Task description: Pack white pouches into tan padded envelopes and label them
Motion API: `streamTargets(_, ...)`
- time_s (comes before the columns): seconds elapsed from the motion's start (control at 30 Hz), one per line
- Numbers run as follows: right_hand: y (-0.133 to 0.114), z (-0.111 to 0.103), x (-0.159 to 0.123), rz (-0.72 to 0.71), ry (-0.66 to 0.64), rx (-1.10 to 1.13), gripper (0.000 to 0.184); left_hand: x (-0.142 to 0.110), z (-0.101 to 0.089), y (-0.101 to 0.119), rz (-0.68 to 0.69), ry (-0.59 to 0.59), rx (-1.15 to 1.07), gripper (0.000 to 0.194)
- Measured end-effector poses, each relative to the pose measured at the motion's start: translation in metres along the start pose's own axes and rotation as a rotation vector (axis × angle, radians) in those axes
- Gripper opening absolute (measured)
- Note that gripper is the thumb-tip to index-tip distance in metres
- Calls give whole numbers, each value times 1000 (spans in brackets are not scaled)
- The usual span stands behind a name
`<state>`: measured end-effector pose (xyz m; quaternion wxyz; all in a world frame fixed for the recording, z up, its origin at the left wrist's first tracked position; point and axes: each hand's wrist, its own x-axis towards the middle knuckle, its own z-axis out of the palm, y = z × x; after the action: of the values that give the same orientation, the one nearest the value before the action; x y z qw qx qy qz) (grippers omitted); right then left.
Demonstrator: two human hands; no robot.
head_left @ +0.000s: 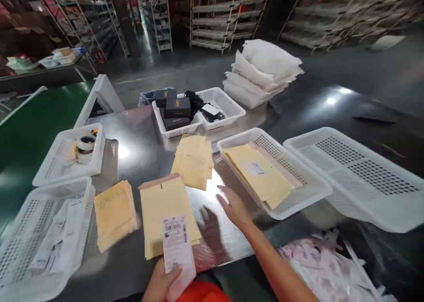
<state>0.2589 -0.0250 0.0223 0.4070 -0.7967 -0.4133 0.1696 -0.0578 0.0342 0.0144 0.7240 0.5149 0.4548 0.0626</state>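
My left hand (161, 283) is at the near table edge, closed on a white shipping label (178, 249) with barcodes. The label lies over the lower part of a yellow padded envelope (163, 209) flat on the steel table (139, 154). My right hand (233, 207) hovers open, fingers stretched out, just right of that envelope and near a white basket (308, 195) holding more yellow envelopes (258, 174). A stack of yellow envelopes (194, 160) lies beyond, another stack (114, 213) to the left.
White baskets ring the table: one with papers (20, 258) at near left, one with a tape roll (85, 148), two at the back with dark boxes (177, 108), an empty one (364, 178) at right. White bags (261, 72) are piled behind. Paper strips (324, 266) lie near right.
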Motion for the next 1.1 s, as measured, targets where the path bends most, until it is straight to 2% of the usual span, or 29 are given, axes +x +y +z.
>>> streamTargets(0.07,-30,38,-18,35,-263,439,44,-2,8,1,14,-126,-9,70)
streamTargets(0.1,-45,53,-26,62,-353,587,45,-2,10,-1,9,-167,-8,70)
streamTargets(0.17,-67,77,-39,126,-397,712,35,-4,9,-9,-23,-194,12,71)
streamTargets(0.27,-81,97,-53,221,-360,685,14,-6,0,-23,-8,-137,19,77)
streamTargets(0.37,-77,108,-67,260,-397,622,15,-3,-12,-21,112,-80,-152,99)
streamTargets(0.4,-75,111,-71,262,-414,597,14,0,-15,-16,124,-70,-207,97)
streamTargets(0.53,-69,127,-80,284,-428,549,15,17,-17,1,5,93,-193,47)
streamTargets(0.6,-66,138,-76,258,-390,501,15,25,-15,-1,-33,190,-203,44)
streamTargets(0.73,-54,170,-47,163,-394,363,7,29,-13,-32,-55,328,-307,50)
streamTargets(0.83,-42,195,-14,164,-391,296,7,28,-17,-64,-43,362,-153,55)
streamTargets(0.97,-31,221,22,121,-260,135,9,19,-18,-105,-89,346,107,61)
streamTargets(1.1,-28,237,32,3,-212,-25,11,-11,-12,-142,-171,198,279,49)
